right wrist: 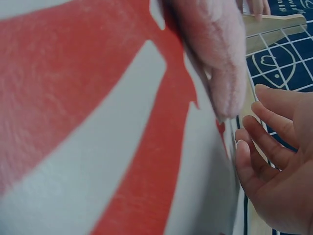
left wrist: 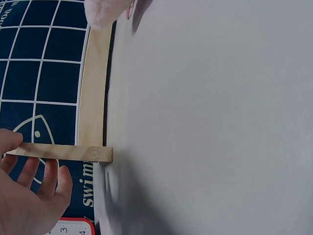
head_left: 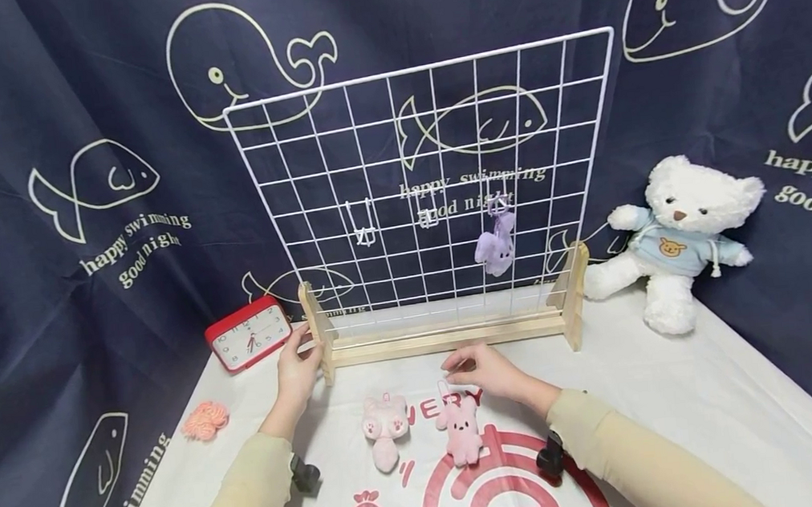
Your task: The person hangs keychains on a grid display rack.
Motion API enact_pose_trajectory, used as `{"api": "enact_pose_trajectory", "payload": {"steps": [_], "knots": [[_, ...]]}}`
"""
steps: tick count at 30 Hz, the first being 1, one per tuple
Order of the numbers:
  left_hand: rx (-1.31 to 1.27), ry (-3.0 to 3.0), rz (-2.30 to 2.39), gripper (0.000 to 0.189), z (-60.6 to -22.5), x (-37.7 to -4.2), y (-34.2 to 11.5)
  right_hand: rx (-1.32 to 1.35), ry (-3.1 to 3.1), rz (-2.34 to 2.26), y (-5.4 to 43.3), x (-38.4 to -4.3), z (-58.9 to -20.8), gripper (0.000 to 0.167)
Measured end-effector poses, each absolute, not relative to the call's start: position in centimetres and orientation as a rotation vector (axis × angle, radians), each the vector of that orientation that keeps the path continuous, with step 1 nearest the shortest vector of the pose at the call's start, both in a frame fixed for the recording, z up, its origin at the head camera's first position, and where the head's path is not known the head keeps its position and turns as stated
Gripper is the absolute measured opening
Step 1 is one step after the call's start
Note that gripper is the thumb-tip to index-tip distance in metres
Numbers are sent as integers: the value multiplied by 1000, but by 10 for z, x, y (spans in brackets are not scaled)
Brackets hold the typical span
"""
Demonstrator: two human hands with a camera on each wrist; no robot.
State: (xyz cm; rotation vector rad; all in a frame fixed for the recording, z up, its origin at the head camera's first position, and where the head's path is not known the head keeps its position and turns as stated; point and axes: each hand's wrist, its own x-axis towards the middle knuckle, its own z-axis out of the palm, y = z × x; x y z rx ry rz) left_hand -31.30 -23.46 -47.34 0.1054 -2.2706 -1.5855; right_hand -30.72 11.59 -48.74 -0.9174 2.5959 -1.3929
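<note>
In the head view my left hand [head_left: 298, 369] is at the left wooden foot [head_left: 320, 333] of a white wire grid rack [head_left: 434, 162]. The left wrist view has the thumb on one side of that wooden upright [left wrist: 63, 152] and the fingers on the other. My right hand [head_left: 485, 369] hovers above the strap loop of a pink plush keychain [head_left: 462, 430], its fingers loosely bent with nothing visible between them. To the left lies a second pink plush keychain [head_left: 385, 428], paws and tail showing. A purple plush keychain [head_left: 497, 249] hangs from the rack's right hook.
Two white hooks, a left hook [head_left: 364, 234] and a middle hook [head_left: 428, 218], hang bare on the grid. A red alarm clock [head_left: 249, 333] and a coral yarn bundle [head_left: 206, 421] lie at left. A white teddy bear [head_left: 680, 237] sits at right.
</note>
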Motion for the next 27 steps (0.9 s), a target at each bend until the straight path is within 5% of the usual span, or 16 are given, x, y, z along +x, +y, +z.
{"api": "enact_pose_trajectory", "payload": {"steps": [27], "knots": [[102, -2264, -1590, 47, -472, -309, -234, -715, 2846, -1084, 93, -303, -491, 12]]}}
